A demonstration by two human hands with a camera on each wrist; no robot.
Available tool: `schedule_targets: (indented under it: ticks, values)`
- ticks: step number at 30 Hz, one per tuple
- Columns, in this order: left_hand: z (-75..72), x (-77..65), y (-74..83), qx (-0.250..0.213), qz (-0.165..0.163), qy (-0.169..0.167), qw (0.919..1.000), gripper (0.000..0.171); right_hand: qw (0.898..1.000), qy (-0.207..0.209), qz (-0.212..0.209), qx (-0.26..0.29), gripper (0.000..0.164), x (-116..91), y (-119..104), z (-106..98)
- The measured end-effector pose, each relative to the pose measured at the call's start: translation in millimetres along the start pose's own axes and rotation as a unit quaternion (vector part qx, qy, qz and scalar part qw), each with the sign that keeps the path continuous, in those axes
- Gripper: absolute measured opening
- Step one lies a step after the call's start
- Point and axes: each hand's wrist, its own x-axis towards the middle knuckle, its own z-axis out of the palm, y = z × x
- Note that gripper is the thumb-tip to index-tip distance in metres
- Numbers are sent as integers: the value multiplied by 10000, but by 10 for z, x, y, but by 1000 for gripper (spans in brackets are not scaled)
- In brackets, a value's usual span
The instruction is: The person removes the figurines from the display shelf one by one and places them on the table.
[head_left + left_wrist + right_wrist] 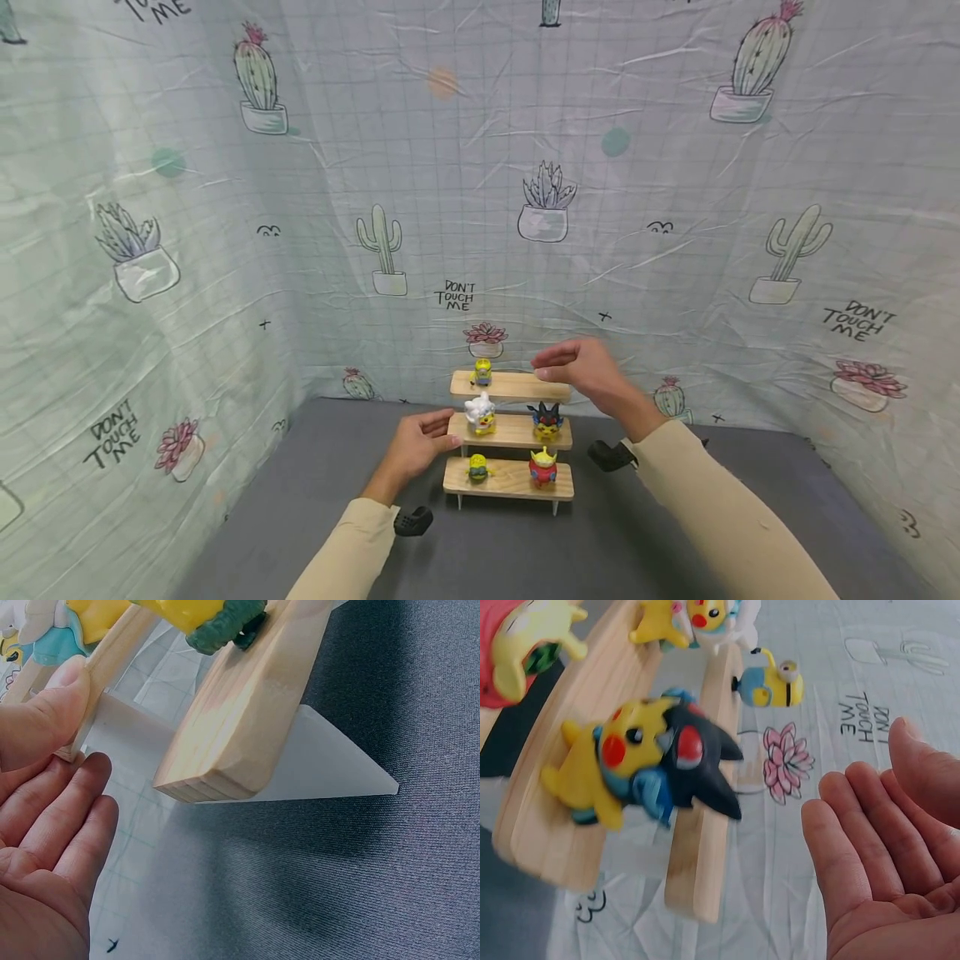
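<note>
I had the left hand [422, 440] pinching the left end of the middle shelf [513, 429] of the pale wooden three-tier stand [510, 478], which stood on the dark grey tabletop [480, 550]. My right hand [588, 371] was loosely open, gripping nothing, near the right end of the top shelf [517, 385], where a small yellow-and-blue goggled figure [483, 372] stood towards the left.

Wrinkled cactus-print sheeting [450, 150] surrounds a dark grey surface [300, 458].
</note>
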Motion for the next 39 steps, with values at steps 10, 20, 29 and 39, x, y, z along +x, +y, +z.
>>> schedule_targets:
  ticks: [10, 20, 29, 39]
  values:
    - [-3, -11, 9, -96, 73, -48, 9999, 59, 9997, 9, 221, 142, 31, 118, -130, 232]
    - [9, 19, -5, -41, -28, 46, 10000, 58, 9987, 235, 423, 138, 31, 251, -193, 506]
    - [7, -5, 11, -123, -2, 30, 9999, 57, 9971, 280, 585, 398, 34, 339, -213, 668]
    - [0, 3, -1, -135, 12, -29, 9999, 58, 9962, 489, 667, 269, 36, 416, -169, 808]
